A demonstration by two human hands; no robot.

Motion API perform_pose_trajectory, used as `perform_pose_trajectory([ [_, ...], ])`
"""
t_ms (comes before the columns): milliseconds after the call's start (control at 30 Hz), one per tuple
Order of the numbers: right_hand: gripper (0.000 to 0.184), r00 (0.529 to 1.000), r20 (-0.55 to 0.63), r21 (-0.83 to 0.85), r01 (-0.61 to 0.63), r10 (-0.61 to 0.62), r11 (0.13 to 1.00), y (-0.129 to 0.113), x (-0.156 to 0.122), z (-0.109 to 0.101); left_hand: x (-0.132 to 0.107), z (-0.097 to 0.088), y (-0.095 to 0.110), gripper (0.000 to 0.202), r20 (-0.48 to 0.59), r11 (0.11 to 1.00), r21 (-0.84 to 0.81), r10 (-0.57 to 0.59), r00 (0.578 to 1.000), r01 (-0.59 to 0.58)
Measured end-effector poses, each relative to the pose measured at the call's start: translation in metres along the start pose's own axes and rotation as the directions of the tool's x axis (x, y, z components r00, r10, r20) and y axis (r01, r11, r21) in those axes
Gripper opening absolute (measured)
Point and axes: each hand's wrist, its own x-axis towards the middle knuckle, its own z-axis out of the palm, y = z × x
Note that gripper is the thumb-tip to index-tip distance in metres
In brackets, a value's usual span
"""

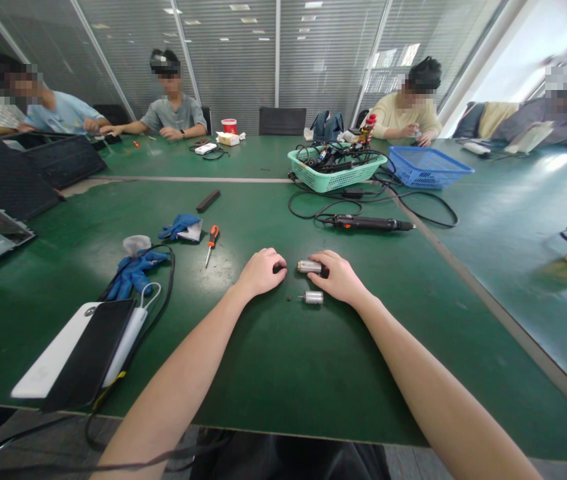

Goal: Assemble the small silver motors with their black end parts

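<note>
The person's forearms reach in over the near edge of the table (273, 373) and slant toward each other, so the two hands face across a narrow gap. The right hand (337, 276) is bent inward, back up, its fingers clamped on the right end of a silver cylinder (308, 267): thumb on the near side, forefinger along the far side. The cylinder lies crosswise, its left end bare and pointing at the other hand. The left hand (263, 272) is low over the table, fingers curled round toward the thumb; whether they meet or hold the dark spot between them, one cannot tell. Just nearer the person lies a small motor (314, 297), its shaft pointing left toward a dark bit (289, 299).
</note>
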Motion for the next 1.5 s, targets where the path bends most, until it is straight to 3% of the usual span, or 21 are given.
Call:
perform_pose_trajectory([
  [200, 0.035, 0.999, -0.027, 0.041, -0.018, 0.019, 0.999, -0.001, 0.0, 0.0, 0.0, -0.001, 0.001, 0.009, -0.022, 0.999, -0.03, -0.014, 1.0, 0.013],
  [367, 0.026, 0.988, -0.121, 0.096, -0.083, 0.095, 0.992, -0.003, -0.003, -0.005, -0.002, -0.004, -0.003, 0.013, -0.064, 0.996, -0.04, -0.077, 0.995, 0.075],
  [500, 0.016, 0.985, -0.173, 0.049, -0.019, 0.027, 0.999, -0.018, -0.01, -0.017, -0.006, -0.01, -0.01, 0.014, -0.1, 0.99, 0.014, -0.14, 0.985, 0.142],
  [567, 0.015, 0.992, -0.122, 0.016, 0.034, -0.032, 0.999, -0.032, -0.014, -0.022, -0.008, -0.012, -0.014, 0.016, -0.117, 0.983, 0.054, -0.169, 0.979, 0.176],
  [700, 0.018, 0.981, 0.096, -0.016, 0.173, -0.17, 0.985, -0.062, -0.018, -0.018, -0.01, -0.012, -0.018, 0.02, -0.131, 0.975, 0.098, -0.186, 0.974, 0.199],
  [833, 0.029, 0.949, 0.249, -0.046, 0.21, -0.193, 0.977, -0.077, -0.018, -0.003, -0.011, -0.01, -0.019, 0.021, -0.126, 0.977, 0.113, -0.164, 0.978, 0.179],
  [1000, 0.022, 0.944, 0.269, -0.056, 0.211, -0.188, 0.976, -0.08, -0.016, 0.007, -0.011, -0.011, -0.016, 0.022, -0.106, 0.969, 0.155, -0.178, 0.978, 0.193],
  [1500, 0.009, 0.948, 0.259, 0.009, 0.186, -0.182, 0.982, -0.074, -0.015, 0.009, -0.01, -0.014, -0.014, 0.023, -0.058, 0.957, 0.212, -0.191, 0.98, 0.199],
])
